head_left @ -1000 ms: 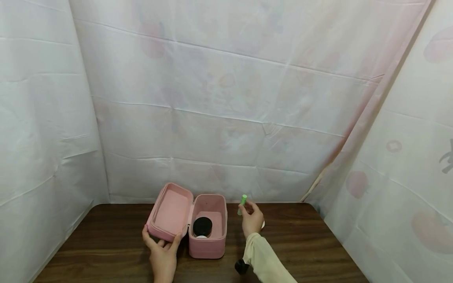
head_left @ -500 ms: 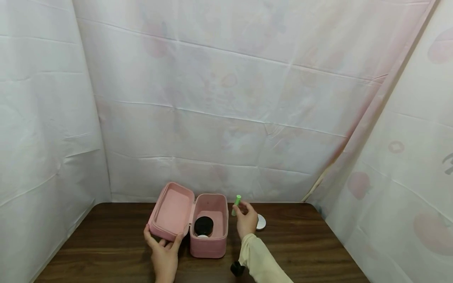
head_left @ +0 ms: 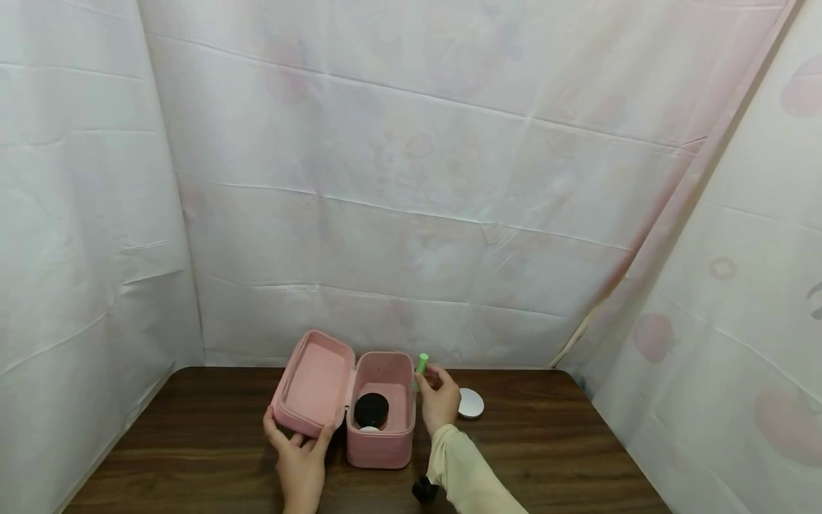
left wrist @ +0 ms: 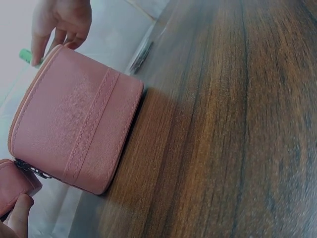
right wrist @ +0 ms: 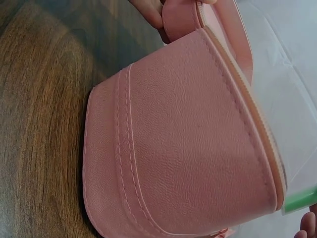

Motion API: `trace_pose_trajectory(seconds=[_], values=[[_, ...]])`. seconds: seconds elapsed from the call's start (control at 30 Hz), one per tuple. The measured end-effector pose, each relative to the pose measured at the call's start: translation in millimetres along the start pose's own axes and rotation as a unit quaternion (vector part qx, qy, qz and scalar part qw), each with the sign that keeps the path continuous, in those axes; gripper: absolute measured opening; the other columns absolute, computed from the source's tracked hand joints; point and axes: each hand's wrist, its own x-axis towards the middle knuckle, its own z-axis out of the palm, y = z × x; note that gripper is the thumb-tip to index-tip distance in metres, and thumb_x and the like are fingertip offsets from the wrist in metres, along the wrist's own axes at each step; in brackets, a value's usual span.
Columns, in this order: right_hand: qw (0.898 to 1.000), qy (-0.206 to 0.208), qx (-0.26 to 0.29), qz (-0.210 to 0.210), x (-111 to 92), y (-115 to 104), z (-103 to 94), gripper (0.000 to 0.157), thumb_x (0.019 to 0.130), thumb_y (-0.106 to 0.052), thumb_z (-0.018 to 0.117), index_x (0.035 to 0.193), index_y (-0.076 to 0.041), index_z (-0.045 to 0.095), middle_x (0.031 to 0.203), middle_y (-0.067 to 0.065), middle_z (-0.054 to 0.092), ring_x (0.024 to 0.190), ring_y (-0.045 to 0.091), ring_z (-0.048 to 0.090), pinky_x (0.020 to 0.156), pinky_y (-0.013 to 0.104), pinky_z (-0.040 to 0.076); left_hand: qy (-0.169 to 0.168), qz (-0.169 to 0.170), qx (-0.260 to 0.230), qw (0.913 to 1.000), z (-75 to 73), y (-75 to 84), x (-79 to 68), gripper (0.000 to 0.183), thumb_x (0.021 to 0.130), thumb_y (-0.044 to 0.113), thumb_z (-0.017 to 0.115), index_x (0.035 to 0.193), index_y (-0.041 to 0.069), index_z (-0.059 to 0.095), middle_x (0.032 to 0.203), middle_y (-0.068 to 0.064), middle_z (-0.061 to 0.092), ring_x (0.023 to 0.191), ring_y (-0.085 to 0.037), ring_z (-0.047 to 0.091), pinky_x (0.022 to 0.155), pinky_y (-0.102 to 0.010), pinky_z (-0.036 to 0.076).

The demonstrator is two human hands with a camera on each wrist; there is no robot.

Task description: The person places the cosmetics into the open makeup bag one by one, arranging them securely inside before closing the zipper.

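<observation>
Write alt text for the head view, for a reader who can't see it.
A person's right hand holds a green cylinder near the right side of an open pink case, while the left hand grips its lid. Inside is a round black item; a white disc lies on the dark wooden table to the right.

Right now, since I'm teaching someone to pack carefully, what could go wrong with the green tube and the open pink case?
The right hand pinches the green tube close to the pink case; it might knock against it or slip.
If the left hand eased its grip, the tilted lid could tip.
A tube dropped inside might hit the black round item.
</observation>
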Motion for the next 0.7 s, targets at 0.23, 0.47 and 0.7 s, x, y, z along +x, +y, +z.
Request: trace_pose_trajectory(seconds=[0.23,0.47,0.7], values=[[1.0,-0.015,0.009,0.001,-2.4,-3.3,3.1,0.022,0.081,-0.013,0.081,0.102,-0.006,0.075,0.09,0.009,0.073,0.075,0.014,0.064,0.061,0.02,0.05,-0.001,0.005,-0.004,1.0,0.8,1.9,-1.0,0.109,0.087,0.026,0.077,0.154,0.039,-0.008,0.121,-0.039,0.058,0.096,-0.039,0.069,0.068,-0.018,0.052],[0.999,-0.047,0.0,-0.011,-6.7,-7.8,4.7,0.021,0.083,-0.017,0.08,0.101,-0.007,0.075,0.09,0.008,0.072,0.079,0.017,0.065,0.066,0.023,0.053,-0.004,0.004,-0.006,1.0,0.4,3.6,-2.5,0.109,0.087,0.025,0.077,0.153,0.04,-0.009,0.123,-0.04,0.056,0.1,-0.042,0.067,0.069,-0.02,0.052],[0.996,-0.082,-0.043,-0.02,-8.3,-8.1,7.9,0.018,0.082,-0.019,0.082,0.097,-0.011,0.075,0.088,0.003,0.073,0.076,0.014,0.064,0.066,0.023,0.052,-0.005,0.005,-0.006,1.0,-0.1,4.2,-2.8,0.109,0.087,0.026,0.077,0.153,0.041,-0.009,0.122,-0.039,0.057,0.1,-0.042,0.067,0.069,-0.019,0.052]])
